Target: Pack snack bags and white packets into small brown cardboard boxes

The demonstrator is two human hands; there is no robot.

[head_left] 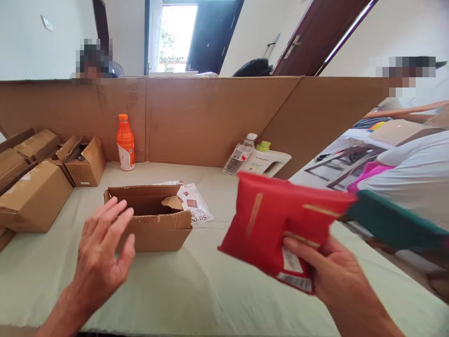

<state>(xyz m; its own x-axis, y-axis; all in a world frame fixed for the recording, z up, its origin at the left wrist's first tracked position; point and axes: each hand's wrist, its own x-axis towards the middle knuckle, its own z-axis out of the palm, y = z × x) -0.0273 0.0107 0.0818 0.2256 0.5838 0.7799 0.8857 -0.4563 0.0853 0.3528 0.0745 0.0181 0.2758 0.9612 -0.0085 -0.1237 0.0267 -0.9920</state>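
Note:
My right hand [326, 267] grips a red plastic packet [270, 215] with gold strips and a white label, holding it up above the table at the right. At the left, my left hand [103, 245] has its fingers apart and holds nothing. It hovers by the near left side of an open cardboard box [157, 234], overlapping it in view; whether it touches the box I cannot tell. The inside of the box is dark and mostly hidden. Behind the box's right end lies a white packet [194, 203] with brown pictures.
Several cardboard boxes [38, 196] crowd the left side. An orange bottle [125, 142], a clear plastic bottle [240, 154] and a white jug [266, 161] with a green cap stand before a cardboard partition [210, 121]. Beyond it are two people, one sitting at the right.

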